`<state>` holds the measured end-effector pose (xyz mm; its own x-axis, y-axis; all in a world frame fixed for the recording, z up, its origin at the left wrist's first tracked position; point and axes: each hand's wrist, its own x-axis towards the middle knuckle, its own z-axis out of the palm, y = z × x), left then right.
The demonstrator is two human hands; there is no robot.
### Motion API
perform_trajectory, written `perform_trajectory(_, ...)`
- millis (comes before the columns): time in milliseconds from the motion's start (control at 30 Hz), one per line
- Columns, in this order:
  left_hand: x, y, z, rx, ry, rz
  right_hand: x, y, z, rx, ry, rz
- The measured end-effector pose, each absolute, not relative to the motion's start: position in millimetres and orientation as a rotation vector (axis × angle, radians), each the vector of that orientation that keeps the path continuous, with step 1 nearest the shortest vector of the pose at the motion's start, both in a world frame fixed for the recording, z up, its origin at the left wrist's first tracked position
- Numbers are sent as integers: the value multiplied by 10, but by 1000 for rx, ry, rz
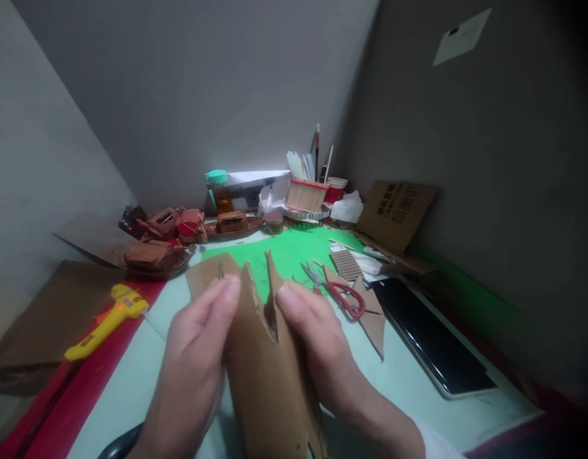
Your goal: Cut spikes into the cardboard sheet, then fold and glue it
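A long piece of brown cardboard (265, 389) stands up between my hands, with a ragged split running down from its top edge. My left hand (198, 344) is closed on the cardboard left of the split, thumb on the near face. On the other side, my right hand (317, 338) pinches the strip right of the split. Red-handled scissors (344, 296) lie just beyond my right hand on cardboard scraps (370, 319). To the left of my hands rests a yellow hot glue gun (107, 322).
Small brown model boats (155, 255) line the back left. Behind the green sheet (294, 245) are a teal-lidded bottle (220, 191) and a wooden holder (307, 194) with sticks. A black tablet-like device (432, 338) lies right, near a printed cardboard flap (392, 217).
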<state>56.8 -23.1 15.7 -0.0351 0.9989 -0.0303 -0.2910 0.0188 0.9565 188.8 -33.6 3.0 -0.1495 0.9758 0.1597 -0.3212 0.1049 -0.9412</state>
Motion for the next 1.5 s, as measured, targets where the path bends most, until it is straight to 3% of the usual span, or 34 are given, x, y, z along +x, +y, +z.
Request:
perform_trajectory(367, 459, -146, 263, 818, 904, 1325, 1995, -276, -21, -812, -995, 1365)
perform_trajectory(600, 449, -209, 133, 690, 798, 963, 2050, -325, 25, -811, -964, 1322)
perform_trajectory(800, 620, -241, 191, 584, 885, 1037, 2051, -349, 49, -629, -865, 1433)
perform_trajectory(1200, 688, -342, 263, 528, 971, 1022, 2105, -371, 38, -987, -1353, 1003)
perform_trajectory(1500, 600, -271, 165, 567, 897, 948, 2018, -434, -25, -1046, -1359, 1001)
